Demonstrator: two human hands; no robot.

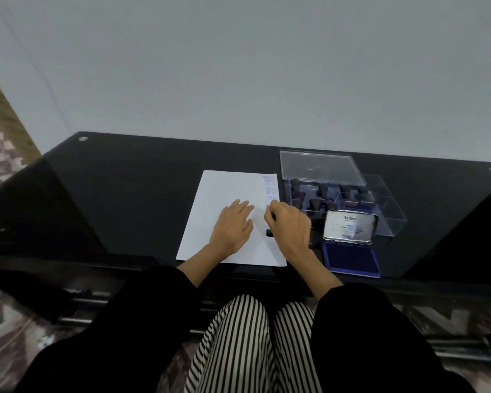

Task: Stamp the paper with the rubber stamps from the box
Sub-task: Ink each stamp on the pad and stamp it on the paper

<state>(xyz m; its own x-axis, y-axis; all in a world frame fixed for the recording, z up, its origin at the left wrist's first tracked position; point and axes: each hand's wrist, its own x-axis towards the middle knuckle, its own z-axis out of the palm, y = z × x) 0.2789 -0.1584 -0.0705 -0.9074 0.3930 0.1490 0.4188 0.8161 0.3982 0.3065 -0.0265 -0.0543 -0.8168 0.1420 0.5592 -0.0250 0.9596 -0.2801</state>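
1. Several blue imprints already down the right edge of the white paper sheet (pixel 224 211), lying flat on the glossy black surface (pixel 125 194); most of the sheet blank.
2. Left hand (pixel 233 226) spread flat on the paper, fingers apart, pinning it.
3. Right hand (pixel 288 226) curled over a small dark rubber stamp (pixel 269 232), apparently clamped on it at the sheet's right edge; grip mostly hidden.
4. Clear plastic compartment box (pixel 380 205) just right of the paper, lid (pixel 321 165) propped open, many dark-handled stamps (pixel 318 198) inside, unused by the look of it.
5. Open blue ink pad in its metal tin (pixel 350 258) in front of the box.
6. Judged early to midway: one column begun, many stamps left.
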